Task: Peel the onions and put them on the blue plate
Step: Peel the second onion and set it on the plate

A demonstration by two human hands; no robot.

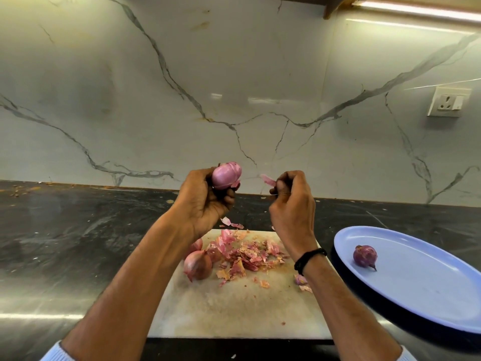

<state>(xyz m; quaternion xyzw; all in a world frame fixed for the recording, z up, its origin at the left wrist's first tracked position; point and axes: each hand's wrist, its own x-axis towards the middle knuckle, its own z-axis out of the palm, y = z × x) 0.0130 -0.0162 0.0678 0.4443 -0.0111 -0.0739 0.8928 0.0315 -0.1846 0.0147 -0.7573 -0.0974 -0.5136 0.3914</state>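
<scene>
Left hand (205, 201): raised at the centre of the frame, fingers curled round a glossy, pink-purple round onion (226, 175), which is gripped at the top of the hand.

Right hand (291, 204): raised just right of centre, level with the left. A thin pink strip of onion skin (268, 179) is pinched at the fingertips, and the other fingers are tucked in.

Onion vs. strip: close, but not touching. The strip is pointed toward the onion across the small gap between the hands.

Oval light-blue plastic plate (416, 290): set at the lower right, well apart from both hands. One small, dark purple peeled onion (364, 256) is lying on its upper left part.

White, stained rectangular cutting board (234, 308): found lower centre, under both forearms.

Heap of papery pink onion peels (250, 254): scattered over the far half of the board, below the hands.

Unpeeled pinkish-brown onions (197, 264): tucked on the board's left side, partly hidden by the left forearm, so the exact count can't be told.

Black wristband (309, 259): worn on the right wrist.

Dark, veined stone counter (65, 243): everything is sat on it.
</scene>
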